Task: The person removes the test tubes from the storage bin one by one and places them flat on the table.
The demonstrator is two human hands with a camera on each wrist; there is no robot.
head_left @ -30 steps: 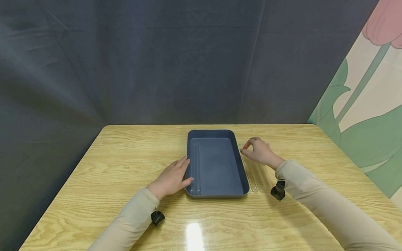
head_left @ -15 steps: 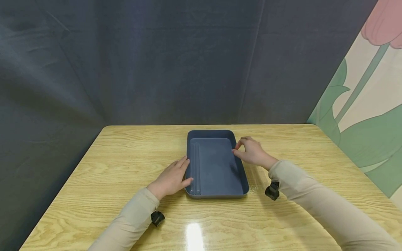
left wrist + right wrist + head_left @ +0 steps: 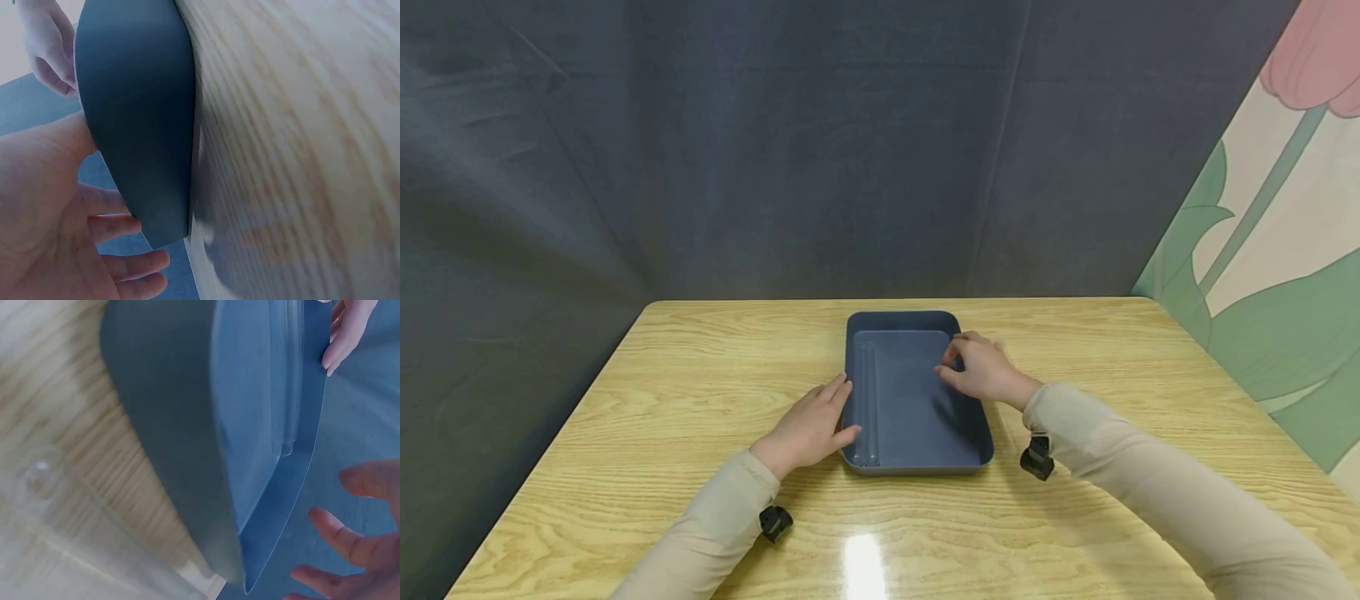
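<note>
A dark blue rectangular tray [image 3: 917,417] sits on the table, long side pointing away from me. Slim clear tubes [image 3: 867,404] lie lengthwise inside it along the left wall. My left hand [image 3: 808,421] rests on the tray's left rim with fingers fairly straight; in the left wrist view its thumb [image 3: 75,132] passes over the rim to the inside. Above the tray's right side hovers my right hand [image 3: 985,371], thumb and forefinger bent towards each other. In the right wrist view its fingers [image 3: 340,534] look spaced apart. Whether something clear sits between them I cannot tell.
More clear plastic tubes or a clear piece [image 3: 1009,429] lie on the table just right of the tray, partly behind my right arm. The wooden table [image 3: 722,358] ends at a dark curtain [image 3: 820,167]. A flower-painted wall [image 3: 1285,250] stands at the right.
My right hand has moved left, from over the clear pieces beside the tray, across its right rim to above its inside. The left hand and tray have stayed put.
</note>
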